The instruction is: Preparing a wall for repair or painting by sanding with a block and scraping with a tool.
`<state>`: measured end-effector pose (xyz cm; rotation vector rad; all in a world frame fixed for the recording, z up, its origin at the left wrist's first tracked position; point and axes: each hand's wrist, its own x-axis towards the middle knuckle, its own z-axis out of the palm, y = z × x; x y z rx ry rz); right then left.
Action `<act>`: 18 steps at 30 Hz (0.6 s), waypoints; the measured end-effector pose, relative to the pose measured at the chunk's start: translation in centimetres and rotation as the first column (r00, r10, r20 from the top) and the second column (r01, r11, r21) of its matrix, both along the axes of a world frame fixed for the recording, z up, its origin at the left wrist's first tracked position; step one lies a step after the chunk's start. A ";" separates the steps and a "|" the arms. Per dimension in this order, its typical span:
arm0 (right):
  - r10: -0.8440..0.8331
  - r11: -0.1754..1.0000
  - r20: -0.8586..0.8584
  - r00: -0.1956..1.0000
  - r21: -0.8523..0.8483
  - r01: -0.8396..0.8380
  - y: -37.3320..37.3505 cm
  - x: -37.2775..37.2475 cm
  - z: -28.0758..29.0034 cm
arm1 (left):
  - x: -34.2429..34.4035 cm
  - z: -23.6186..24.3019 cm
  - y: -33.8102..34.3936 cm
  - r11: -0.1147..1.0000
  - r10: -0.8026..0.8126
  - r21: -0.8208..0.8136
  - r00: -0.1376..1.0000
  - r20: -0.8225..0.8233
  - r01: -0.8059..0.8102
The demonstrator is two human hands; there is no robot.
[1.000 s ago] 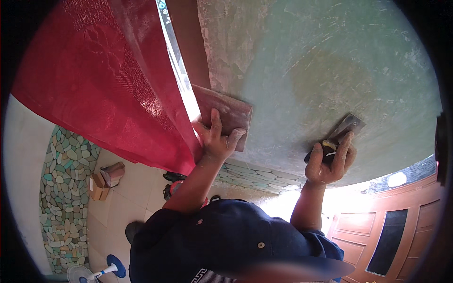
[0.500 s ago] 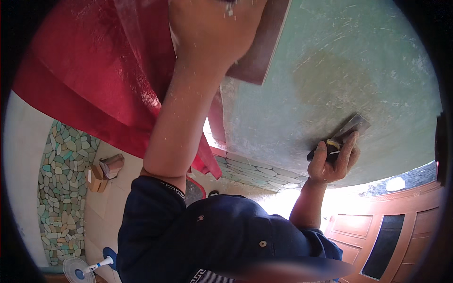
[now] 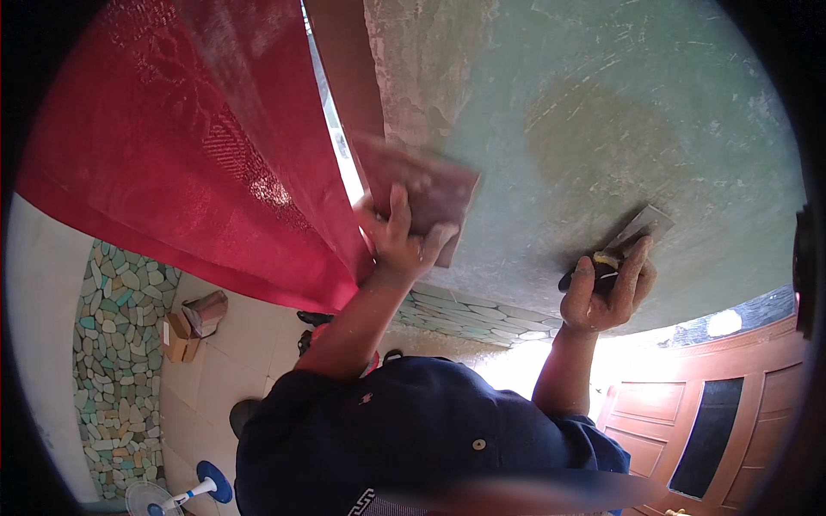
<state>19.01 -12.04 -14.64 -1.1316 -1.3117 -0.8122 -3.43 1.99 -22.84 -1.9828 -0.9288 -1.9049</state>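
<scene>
My left hand (image 3: pixel 401 242) is on a rectangular, dull red-brown board (image 3: pixel 437 193), slightly blurred, fingers over its face, against the green, patchy wall (image 3: pixel 533 69) at its scraped pale edge. My right hand (image 3: pixel 607 292) grips the dark handle of a scraper, whose flat metal blade (image 3: pixel 650 224) lies against the wall on the right. Some of that handle is hidden by my fingers, which are dusted with pale powder. Red fabric (image 3: pixel 172 146) hangs just left of my left hand, beside a narrow bright gap.
Below left are a tiled floor (image 3: pixel 241 344), pebble strip (image 3: pixel 116 361), cardboard box (image 3: pixel 179 340) and white-and-blue fan (image 3: pixel 151 499). A wooden door (image 3: pixel 645 400) with a dark panel stands at the lower right, near bright glare. Some dark objects lie below my left arm.
Half a second ago my left hand and board were high at the top; they have come down, near where they were a second ago. My right hand with the scraper has barely moved.
</scene>
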 end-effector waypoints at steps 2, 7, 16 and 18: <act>0.023 1.000 0.008 1.000 0.009 -0.023 0.2 0.1 -0.1 | -0.3 -4.1 -0.2 0.998 -0.014 -0.056 1.000 0.014 0.015; -0.005 1.000 0.021 1.000 -0.009 0.005 -0.1 0.3 -0.2 | -0.4 -4.6 -0.3 0.997 -0.071 -0.021 0.996 -0.056 0.070; 0.024 1.000 0.023 0.999 0.016 -0.024 0.2 0.3 -0.2 | 0.7 16.1 0.4 0.987 -0.022 0.163 0.999 0.039 0.016; 0.029 0.999 0.021 0.999 0.018 -0.029 0.3 0.0 0.0 | 0.5 20.7 1.1 0.979 -0.020 0.203 1.000 0.008 0.018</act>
